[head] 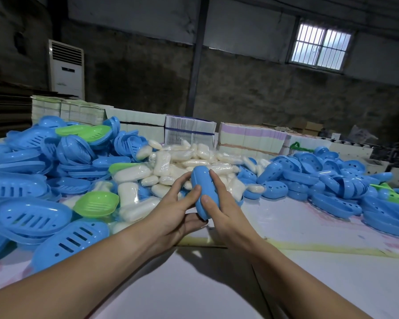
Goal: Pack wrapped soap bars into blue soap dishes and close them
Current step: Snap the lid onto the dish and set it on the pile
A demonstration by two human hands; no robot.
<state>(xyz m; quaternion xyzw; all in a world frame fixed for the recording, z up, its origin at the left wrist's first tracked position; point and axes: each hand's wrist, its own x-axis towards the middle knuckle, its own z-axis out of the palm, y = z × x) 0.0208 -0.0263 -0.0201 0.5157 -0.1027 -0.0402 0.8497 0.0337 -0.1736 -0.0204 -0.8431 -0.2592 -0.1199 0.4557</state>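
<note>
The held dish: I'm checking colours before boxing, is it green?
No, the dish gripped between the left hand and right hand is blue.

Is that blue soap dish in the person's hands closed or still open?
Closed: the blue soap dish shows no gap, pressed between left hand and right hand.

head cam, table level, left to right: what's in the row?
Pile of blue slotted trays → green dish → heap of wrapped soap bars → left hand → closed blue soap dish, held by both hands → right hand → pile of blue lids with holes.
</note>
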